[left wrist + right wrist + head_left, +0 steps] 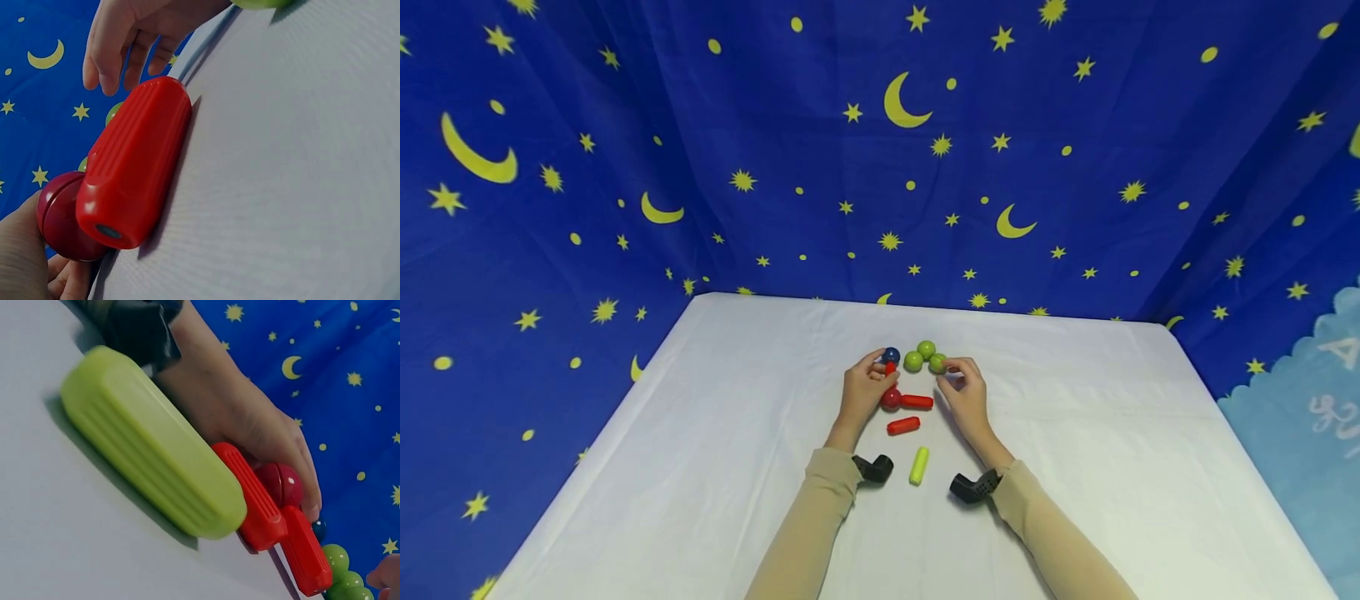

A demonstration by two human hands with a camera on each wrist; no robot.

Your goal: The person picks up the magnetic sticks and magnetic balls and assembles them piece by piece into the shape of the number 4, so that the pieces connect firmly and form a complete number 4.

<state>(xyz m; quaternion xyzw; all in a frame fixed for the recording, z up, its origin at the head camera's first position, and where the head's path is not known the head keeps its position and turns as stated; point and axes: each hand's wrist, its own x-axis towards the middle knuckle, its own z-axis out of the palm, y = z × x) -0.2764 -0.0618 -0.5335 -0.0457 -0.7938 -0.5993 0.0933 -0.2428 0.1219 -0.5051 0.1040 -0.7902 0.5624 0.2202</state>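
Observation:
My left hand holds a red stick between thumb and fingers, a dark blue ball at its far end and a red ball at its near end. From the red ball a second red stick points right; in the left wrist view, that ball sits beside the thumb. Beside three green balls in a cluster is my right hand, its fingers loosely bent at the rightmost ball. Whether they touch it is hard to tell.
A loose red stick lies just nearer than the joined pieces. Closer to me, between the forearms, is a yellow-green stick. A white cloth covers the table, and a blue star-and-moon curtain hangs behind it.

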